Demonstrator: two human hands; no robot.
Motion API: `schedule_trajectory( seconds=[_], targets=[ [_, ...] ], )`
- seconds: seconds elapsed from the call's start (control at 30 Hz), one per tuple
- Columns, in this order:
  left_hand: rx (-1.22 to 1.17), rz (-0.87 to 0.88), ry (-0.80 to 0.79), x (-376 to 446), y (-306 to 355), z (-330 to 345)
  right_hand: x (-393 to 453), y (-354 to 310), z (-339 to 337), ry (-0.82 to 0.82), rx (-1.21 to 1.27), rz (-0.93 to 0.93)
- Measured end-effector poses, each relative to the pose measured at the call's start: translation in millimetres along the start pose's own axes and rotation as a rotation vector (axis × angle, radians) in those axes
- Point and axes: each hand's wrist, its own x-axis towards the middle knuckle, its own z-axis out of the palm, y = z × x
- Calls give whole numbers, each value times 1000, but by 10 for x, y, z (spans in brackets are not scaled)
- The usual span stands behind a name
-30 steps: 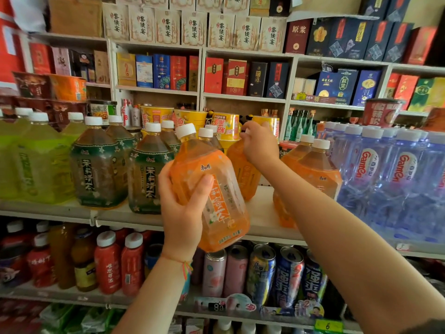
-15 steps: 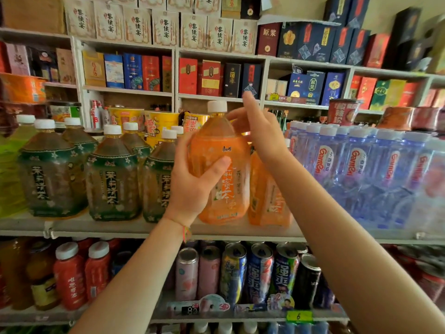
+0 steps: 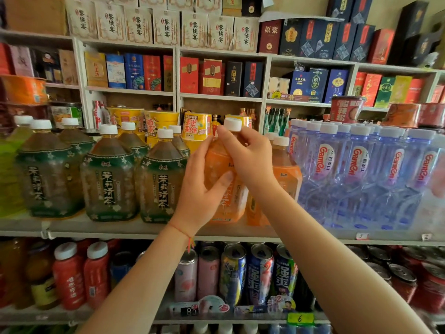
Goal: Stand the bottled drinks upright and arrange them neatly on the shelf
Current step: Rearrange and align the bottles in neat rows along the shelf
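On the middle shelf [image 3: 134,229], an orange bottle [image 3: 224,174] stood upright with its base on the board, held by both hands. The left hand [image 3: 201,189] wrapped its body from the left, thumb pressed across the front label. The right hand [image 3: 250,156] closed around its shoulder and neck from the right, fingertips just under the white cap [image 3: 233,124]. Just right of that grip, partly hidden behind the right wrist, stood a second orange bottle [image 3: 285,169], also upright. Left of the grip ran a row of dark tea bottles [image 3: 109,179] with green labels and white caps, upright, in at least two ranks; the nearest one touched or nearly touched the left hand's knuckles. Farther right of the grip, clear water bottles [image 3: 361,172] with red lettering were packed close. Behind the held bottle sat yellow cups [image 3: 196,126]. The shelf was a pale board with small price tags on its front edge. Below the grip, a lower shelf carried upright cans [image 3: 260,276] and, to the left, red bottles [image 3: 69,276]. Above, white wall shelving filled the room's back wall with boxed goods [image 3: 212,75] in red, blue and cream.
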Motion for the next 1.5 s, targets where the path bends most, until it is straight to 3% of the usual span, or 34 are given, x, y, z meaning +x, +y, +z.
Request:
schedule_trajectory(
  seconds=[0.17, 0.4, 0.57, 0.9, 1.0, 1.17, 1.5],
  targets=[
    [-158, -172, 6, -52, -38, 33, -32, 54, 19, 1, -39, 8],
    [-74, -149, 110, 10, -69, 99, 5, 92, 68, 17, -70, -10],
    [-113, -254, 141, -5, -53, 148, -30, 207, 100, -42, -96, 7],
    [-272, -647, 203, -1, -126, 247, 160, 194, 97, -212, -402, 96],
    [-367, -793, 178, -10, -62, 228, 356, 129, 112, -257, -338, 203],
    [-418, -949, 51, 119, -48, 120, 588, -7, 117, -426, -29, 606],
    [-473, -900, 21, 133, -89, 126, 643, 28, 146, -356, -93, 613]
  ],
)
